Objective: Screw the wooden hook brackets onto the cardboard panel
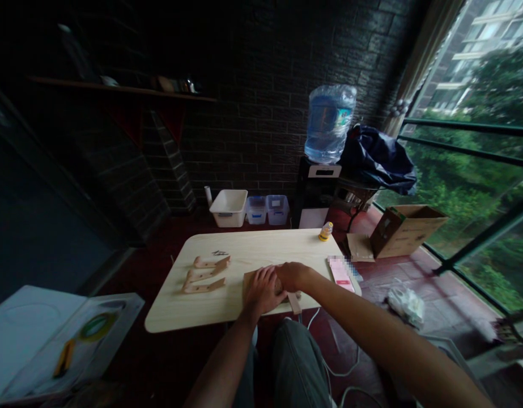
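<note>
My left hand (263, 290) rests with bent fingers over a flat brown wooden piece (247, 281), holding it against the pale table near its front edge. Right beside it, my right hand (293, 276) is closed with its fingers turned down; what they grip is hidden. A narrow wooden strip (294, 303) sticks out below my right hand, past the table edge. To the left lie several shaped wooden parts (205, 287), two or more with upturned ends. Behind them is a small group of thin dark pieces (219, 253), too small to name.
On the table (171, 306) stand a yellow-based small bottle (325, 231) and a phone with a pink screen (341, 272). Storage bins (229, 218) and a water dispenser (316, 187) stand behind. An open cardboard box (405, 229) is right; an open white case (66, 340) is left.
</note>
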`<state>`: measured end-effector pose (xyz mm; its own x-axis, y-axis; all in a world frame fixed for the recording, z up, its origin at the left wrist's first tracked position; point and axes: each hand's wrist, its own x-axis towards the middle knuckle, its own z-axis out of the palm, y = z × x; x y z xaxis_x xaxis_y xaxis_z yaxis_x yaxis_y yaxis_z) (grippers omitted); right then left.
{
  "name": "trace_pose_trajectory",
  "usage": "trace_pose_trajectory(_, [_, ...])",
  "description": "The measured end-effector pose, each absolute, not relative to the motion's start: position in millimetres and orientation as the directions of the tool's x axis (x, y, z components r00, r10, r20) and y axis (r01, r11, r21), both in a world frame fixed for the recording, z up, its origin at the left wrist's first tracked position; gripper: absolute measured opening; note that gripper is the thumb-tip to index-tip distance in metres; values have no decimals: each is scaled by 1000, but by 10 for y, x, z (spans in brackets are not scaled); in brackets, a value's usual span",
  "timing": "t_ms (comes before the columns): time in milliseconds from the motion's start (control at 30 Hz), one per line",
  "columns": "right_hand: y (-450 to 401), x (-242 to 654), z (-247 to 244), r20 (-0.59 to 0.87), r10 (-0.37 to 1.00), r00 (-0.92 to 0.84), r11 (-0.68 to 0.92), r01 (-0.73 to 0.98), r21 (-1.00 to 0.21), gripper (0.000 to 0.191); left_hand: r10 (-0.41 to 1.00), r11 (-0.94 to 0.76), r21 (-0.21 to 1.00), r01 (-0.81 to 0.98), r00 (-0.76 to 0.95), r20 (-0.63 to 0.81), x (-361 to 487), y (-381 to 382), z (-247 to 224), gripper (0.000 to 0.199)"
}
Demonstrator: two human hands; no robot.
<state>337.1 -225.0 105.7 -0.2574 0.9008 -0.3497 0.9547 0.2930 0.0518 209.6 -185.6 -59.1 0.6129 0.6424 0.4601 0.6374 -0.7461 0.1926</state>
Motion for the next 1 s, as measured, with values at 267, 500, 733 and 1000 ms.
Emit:
trace_pose_trajectory(267, [-2388, 3496, 982, -199, 928, -315, 338, 937, 90, 39, 627, -764, 210, 610, 624, 467, 2089, -1898, -481, 64])
trace_pose_trajectory(500, [-2299, 3533, 939, -211, 931, -299, 324, 941, 100, 30, 629, -764, 227, 604, 618, 471, 2101, -1920, -419, 65])
trace_pose_trajectory(733, [-2247, 3426, 969, -281, 892, -353, 377, 925, 37, 36, 645, -750, 215, 626, 620, 447, 2090, -1887, -513, 66])
trace_pose_trajectory(1000, [-2298, 3603, 1026, -254, 866, -430, 435, 900, -41, 43, 644, -752, 245, 611, 605, 468, 2087, -1905, -468, 65])
